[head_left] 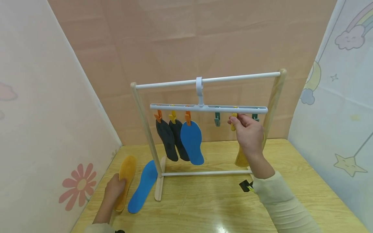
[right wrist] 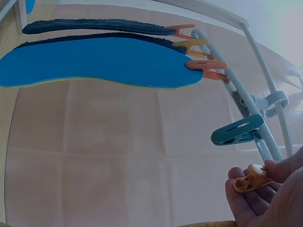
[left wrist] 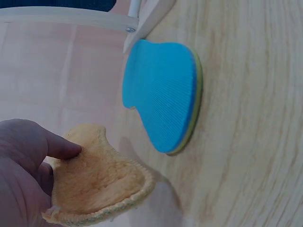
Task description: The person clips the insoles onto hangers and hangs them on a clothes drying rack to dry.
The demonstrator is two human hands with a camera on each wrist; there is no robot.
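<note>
Tabletop: right hand (right wrist: 265, 198) apparently pinches yellow clip (right wrist: 252, 178), clearest wrist-side.

A staged home-laundry corner, set up as a small booth. A pale wooden counter (head_left: 204, 207) is enclosed by a pinkish backdrop sheet (head_left: 180, 38) with visible fold creases and by side panels printed with nursery motifs: a flower (head_left: 79, 185) on the left, a cloud with rainbow (head_left: 351, 35) and a star (head_left: 349, 165) on the right. On the counter stands a miniature wooden drying rack (head_left: 145, 129) carrying a white clip hanger (head_left: 208, 108) with coloured pegs and hung insoles (head_left: 180, 139).
</note>
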